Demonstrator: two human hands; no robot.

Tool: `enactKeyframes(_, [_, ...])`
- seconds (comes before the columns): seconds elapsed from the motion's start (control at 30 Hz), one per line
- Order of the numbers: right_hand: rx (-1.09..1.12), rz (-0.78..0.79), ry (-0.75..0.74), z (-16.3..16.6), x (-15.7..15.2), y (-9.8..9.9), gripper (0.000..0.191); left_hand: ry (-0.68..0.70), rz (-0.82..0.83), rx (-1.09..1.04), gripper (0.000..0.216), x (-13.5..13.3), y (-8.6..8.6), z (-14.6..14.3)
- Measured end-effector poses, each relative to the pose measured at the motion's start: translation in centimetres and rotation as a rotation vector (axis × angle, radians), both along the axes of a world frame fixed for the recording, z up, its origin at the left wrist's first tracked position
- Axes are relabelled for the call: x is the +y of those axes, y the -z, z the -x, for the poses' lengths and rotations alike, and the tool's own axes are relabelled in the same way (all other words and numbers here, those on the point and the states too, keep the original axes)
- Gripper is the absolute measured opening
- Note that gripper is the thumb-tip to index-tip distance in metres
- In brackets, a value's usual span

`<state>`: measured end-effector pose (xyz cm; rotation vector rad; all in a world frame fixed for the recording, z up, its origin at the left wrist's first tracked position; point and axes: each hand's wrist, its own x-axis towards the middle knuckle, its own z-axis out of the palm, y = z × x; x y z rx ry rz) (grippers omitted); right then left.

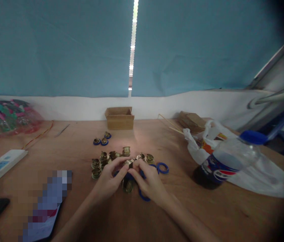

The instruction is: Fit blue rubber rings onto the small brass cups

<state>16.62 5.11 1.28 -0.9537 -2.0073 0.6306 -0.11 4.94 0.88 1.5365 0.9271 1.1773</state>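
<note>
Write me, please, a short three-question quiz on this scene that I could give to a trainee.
1. True or false: the bare left hand and the bare right hand are held wide apart.
2. Multiple choice: what colour is the cap of the clear plastic bottle with dark liquid in it? A red; B blue; C white.
3. Count: how many blue-ringed, brass-coloured metal pieces stand apart from the main cluster of brass-coloured metal pieces, towards the open brown cardboard box?

Key
1. False; they are close together.
2. B, blue.
3. Three.
</note>
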Motion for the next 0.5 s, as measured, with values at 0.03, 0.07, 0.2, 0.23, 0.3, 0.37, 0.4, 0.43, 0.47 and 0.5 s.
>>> enactKeyframes(0.03, [-0.004,0.0,-0.017,0.0,-0.01,-0.07,0.014,0.003,0.007,-0.033,0.03,0.09,0.11,0.02])
enactKeyframes(0.07, [-0.01,-0.005,-0.03,0.02,-0.03,-0.13,0.012,0.004,0.014,-0.063,0.029,0.17,0.18,0.03])
enactKeyframes(0.2, [-0.038,-0.054,-0.025,0.14,-0.14,-0.2,0.017,0.004,0.048,-0.124,0.028,0.18,0.24,-0.02])
enactKeyframes(0.23, [-0.045,-0.068,-0.016,0.18,-0.15,-0.19,0.02,0.011,0.057,-0.122,0.029,0.11,0.21,-0.06])
enactKeyframes(0.3, [-0.051,-0.094,-0.005,0.26,-0.15,-0.17,0.024,0.033,0.068,-0.114,0.03,-0.07,0.12,-0.17])
enactKeyframes(0.37, [-0.051,-0.111,0.002,0.32,-0.13,-0.15,0.025,0.056,0.07,-0.113,0.029,-0.23,-0.05,-0.26])
enactKeyframes(0.4, [-0.052,-0.112,-0.001,0.34,-0.13,-0.14,0.025,0.062,0.067,-0.115,0.028,-0.29,-0.16,-0.29])
enactKeyframes(0.43, [-0.053,-0.109,-0.006,0.35,-0.16,-0.15,0.025,0.063,0.064,-0.115,0.028,-0.32,-0.28,-0.29])
enactKeyframes(0.47, [-0.052,-0.105,-0.012,0.35,-0.2,-0.16,0.025,0.061,0.058,-0.112,0.027,-0.33,-0.38,-0.28])
enactKeyframes(0.5, [-0.05,-0.099,-0.02,0.34,-0.26,-0.18,0.025,0.055,0.052,-0.108,0.026,-0.3,-0.46,-0.24])
